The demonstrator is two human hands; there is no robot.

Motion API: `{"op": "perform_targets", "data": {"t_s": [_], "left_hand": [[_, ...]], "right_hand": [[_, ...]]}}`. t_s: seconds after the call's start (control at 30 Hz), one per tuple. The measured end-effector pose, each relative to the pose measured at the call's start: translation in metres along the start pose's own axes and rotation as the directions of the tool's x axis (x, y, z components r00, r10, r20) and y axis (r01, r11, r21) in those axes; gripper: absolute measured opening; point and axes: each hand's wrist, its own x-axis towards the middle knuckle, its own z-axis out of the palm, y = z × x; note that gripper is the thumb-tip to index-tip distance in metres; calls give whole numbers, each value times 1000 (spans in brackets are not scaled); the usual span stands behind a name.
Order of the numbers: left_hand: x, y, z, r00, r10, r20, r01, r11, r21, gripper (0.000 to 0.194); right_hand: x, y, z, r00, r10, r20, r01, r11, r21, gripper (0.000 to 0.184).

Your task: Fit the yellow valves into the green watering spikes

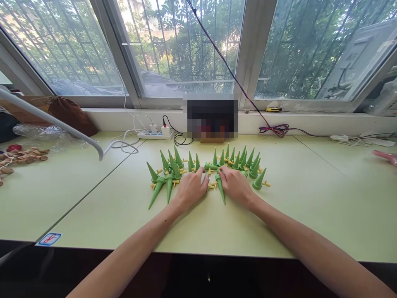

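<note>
Several green cone-shaped plastic spikes with small yellow valve pieces lie and stand in a cluster (pixel 235 161) on the pale green table (pixel 279 215). My left hand (pixel 190 188) rests palm down at the cluster's front, its fingers curled among the pieces. My right hand (pixel 235 184) lies beside it, fingers bent round the top of one green spike (pixel 221 191) that points toward me. Two more spikes (pixel 158 190) lie flat to the left of my left hand. What my left fingers hold, if anything, is hidden.
A white power strip (pixel 155 133) with cables sits at the back by the window sill. A white pipe (pixel 56 122) slants in from the left. Wooden corks (pixel 23 155) lie at the far left. A pink object (pixel 386 156) sits at the right edge.
</note>
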Motion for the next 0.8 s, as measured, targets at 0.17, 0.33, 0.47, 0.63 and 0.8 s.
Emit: {"op": "perform_targets", "data": {"t_s": [0.17, 0.33, 0.47, 0.63, 0.8], "left_hand": [[9, 1, -7, 986, 121, -114, -126, 991, -44, 26], [34, 9, -7, 987, 158, -8, -158, 986, -45, 23], [60, 18, -2, 976, 67, 208, -79, 996, 50, 19], [84, 20, 6, 957, -7, 290, -18, 996, 85, 20], [91, 14, 13, 945, -35, 324, 2, 995, 99, 20]], "right_hand": [[13, 10, -7, 997, 58, -57, -64, 991, -118, 28], [24, 17, -4, 998, 41, 57, -30, 981, -190, 30], [29, 21, 0, 994, 71, 88, -53, 980, -193, 28], [32, 25, 4, 992, 81, 98, -66, 986, -155, 27], [33, 27, 5, 994, 65, 87, -54, 990, -127, 25]]}}
